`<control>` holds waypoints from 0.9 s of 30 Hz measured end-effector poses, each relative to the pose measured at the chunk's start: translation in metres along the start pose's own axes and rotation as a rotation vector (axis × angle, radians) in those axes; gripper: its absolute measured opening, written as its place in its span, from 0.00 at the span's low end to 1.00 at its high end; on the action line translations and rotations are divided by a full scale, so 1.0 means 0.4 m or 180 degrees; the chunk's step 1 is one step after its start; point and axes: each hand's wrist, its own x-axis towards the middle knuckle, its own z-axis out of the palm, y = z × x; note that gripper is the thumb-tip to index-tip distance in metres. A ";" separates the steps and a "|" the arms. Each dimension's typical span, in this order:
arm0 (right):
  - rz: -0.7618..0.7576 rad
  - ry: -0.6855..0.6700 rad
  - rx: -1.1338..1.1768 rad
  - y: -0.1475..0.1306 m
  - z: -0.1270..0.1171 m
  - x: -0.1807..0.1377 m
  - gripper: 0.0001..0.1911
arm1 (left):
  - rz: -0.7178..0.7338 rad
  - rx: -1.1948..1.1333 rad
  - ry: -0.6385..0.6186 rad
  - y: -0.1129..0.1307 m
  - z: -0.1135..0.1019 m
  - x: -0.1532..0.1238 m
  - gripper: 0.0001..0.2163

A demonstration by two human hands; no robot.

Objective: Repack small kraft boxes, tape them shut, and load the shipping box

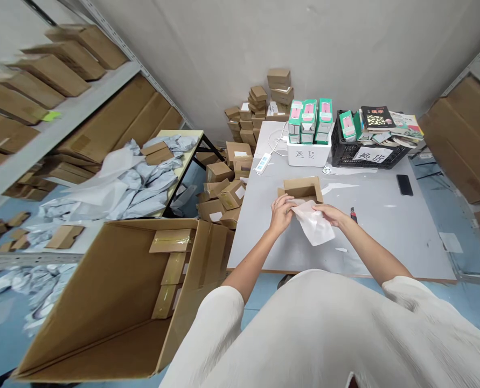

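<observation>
Between my two hands, over the grey table [256, 231], hangs a thin, whitish translucent plastic bag [314, 225]. My left hand [282, 212] pinches its left upper edge. The fingers of my right hand [332, 214] are closed on its upper right side. What the bag contains, if anything, I cannot make out. Just behind the hands stands a small open cardboard box [303, 188], its flap raised and its front partly covered by the bag and fingers. A red and black utility knife [353, 215] lies right of my right wrist.
At the table's back stand a white bin [307, 154] of green boxes and a black crate [369, 156] of books. A phone [404, 185] and a power strip [263, 163] lie on top. A large open carton [114, 302] stands left, beside stacked small boxes [231, 194].
</observation>
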 end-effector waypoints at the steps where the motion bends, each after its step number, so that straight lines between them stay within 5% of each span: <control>1: -0.0022 0.0024 0.0048 0.003 0.000 0.001 0.16 | -0.0052 0.0043 0.0039 0.002 0.002 0.003 0.16; 7: -0.0478 0.0358 0.0373 0.011 0.005 0.009 0.17 | -0.0875 -0.0807 0.0678 0.001 0.036 0.022 0.26; 11: -0.0640 0.0506 0.0338 0.016 0.009 0.012 0.21 | -0.1572 -0.2064 0.0461 -0.006 0.074 0.032 0.22; 17: -0.0757 0.0566 -0.0012 0.032 0.019 0.006 0.28 | -0.1386 -0.2405 0.0356 -0.020 0.098 0.034 0.25; 27: -0.0836 0.0814 -0.0253 0.015 0.017 0.000 0.20 | -0.1250 -0.2383 0.0106 -0.025 0.074 0.043 0.18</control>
